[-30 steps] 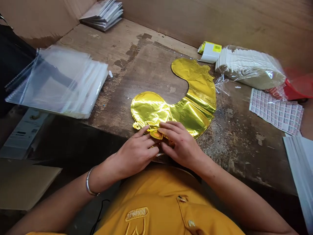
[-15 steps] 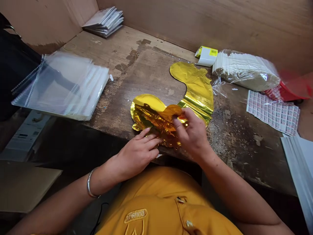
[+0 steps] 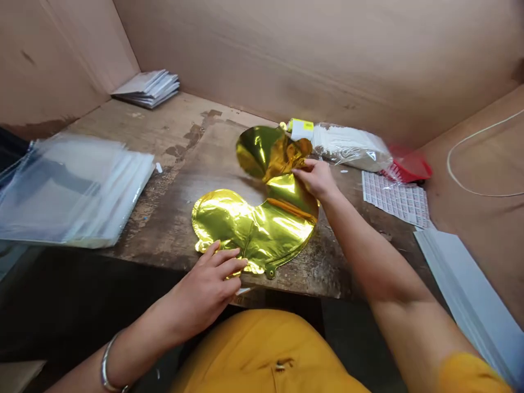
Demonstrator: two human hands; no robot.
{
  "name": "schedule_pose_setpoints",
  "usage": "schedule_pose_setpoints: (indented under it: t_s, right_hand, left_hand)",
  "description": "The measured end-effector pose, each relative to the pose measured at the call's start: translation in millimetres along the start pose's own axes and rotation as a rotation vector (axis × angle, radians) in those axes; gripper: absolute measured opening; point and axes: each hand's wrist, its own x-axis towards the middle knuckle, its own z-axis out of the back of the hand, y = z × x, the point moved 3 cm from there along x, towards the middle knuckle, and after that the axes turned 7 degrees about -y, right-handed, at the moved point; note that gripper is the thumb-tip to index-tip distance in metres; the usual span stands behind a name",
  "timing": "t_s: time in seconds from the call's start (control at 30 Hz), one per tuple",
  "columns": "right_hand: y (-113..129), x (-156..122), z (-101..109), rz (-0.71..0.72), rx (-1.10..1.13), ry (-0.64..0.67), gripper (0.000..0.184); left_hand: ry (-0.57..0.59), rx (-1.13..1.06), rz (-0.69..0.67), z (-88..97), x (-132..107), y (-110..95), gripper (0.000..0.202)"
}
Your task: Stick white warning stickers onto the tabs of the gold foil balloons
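Note:
A shiny gold foil balloon (image 3: pixel 282 234), uninflated and curved in outline, lies on the worn wooden table (image 3: pixel 172 218). Its near part is spread flat, while the far end is lifted and partly folded over. My right hand (image 3: pixel 315 177) pinches the foil at that far part, thumb against fingers. My left hand (image 3: pixel 215 281) rests on the near left edge of the balloon with its fingers spread out, touching the foil without gripping it. A small tab with a hole sticks out at the balloon's front edge.
Clear plastic sleeves (image 3: pixel 82 191) are piled at the left. A stack of white packets (image 3: pixel 147 87) sits in the back corner. Toward the right are a plastic-wrapped white bundle (image 3: pixel 352 144), a red container (image 3: pixel 411 164), a sticker sheet (image 3: pixel 395 197) and long white sheets (image 3: pixel 466 295).
My right hand has moved away from me, turning the foil's near part flat and lifting the far end. My left hand stays at the near edge. The camera view has tilted up.

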Motion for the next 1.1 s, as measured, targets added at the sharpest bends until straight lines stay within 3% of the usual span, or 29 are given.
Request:
schedule_pose_setpoints:
  t_s: [0.1,0.17,0.27,0.3,0.33,0.43,0.57,0.7,0.8,0.9,1.0,1.1]
  right_hand:
    - [-14.3,48.4,23.1,-0.078,-0.269,-0.197,0.016]
    - [-10.2,52.9,29.8,-0.082,-0.393,-0.267,0.025]
    - [7.2,23.6,21.4,0.047,-0.521,-0.253,0.035]
    - [11.9,8.9,13.8,0.119,-0.559,-0.191,0.034]
    - [15.0,-5.9,3.1,0.231,-0.64,-0.05,0.032]
    - [8.7,-36.2,-16.2,0.292,-0.691,0.161,0.035]
    - [-0.7,-48.3,-11.4,0.181,-0.717,0.154,0.053]
    - [32.1,-89.3,9.8,0.319,-0.5,0.0,0.037]
    - [57.5,-140.5,31.1,0.227,-0.224,-0.005,0.029]
    - [62.5,-185.1,47.3,0.047,0.048,-0.019,0.031]
    - [56.4,-207.8,47.0,-0.086,0.292,0.043,0.041]
    - [51.8,-212.2,34.7,-0.176,0.387,0.178,0.032]
  left_hand:
    - [-0.02,-0.026,0.009,-1.9,-0.6,0.8,0.016]
    - [-0.025,-0.04,0.022,-2.4,-0.9,1.0,0.016]
    - [-0.034,-0.044,0.034,-2.1,-1.0,0.5,0.016]
    - [-0.03,-0.042,0.035,-2.1,-0.8,0.3,0.015]
    - [-0.026,-0.04,0.038,-2.0,-0.6,0.3,0.014]
    - [-0.008,-0.035,0.034,-1.6,0.7,0.6,0.014]
    - [0.032,-0.023,0.012,0.7,3.3,3.5,0.014]
    - [0.04,-0.151,0.042,9.4,1.7,3.8,0.015]
    - [-0.069,-0.378,0.194,22.2,-4.2,-6.6,0.015]
    - [-0.27,-0.702,0.555,27.5,-14.2,-16.9,0.015]
    - [-0.438,-1.056,0.869,19.1,-22.1,-21.3,0.021]
    - [-0.541,-1.24,0.968,10.3,-22.4,-21.2,0.029]
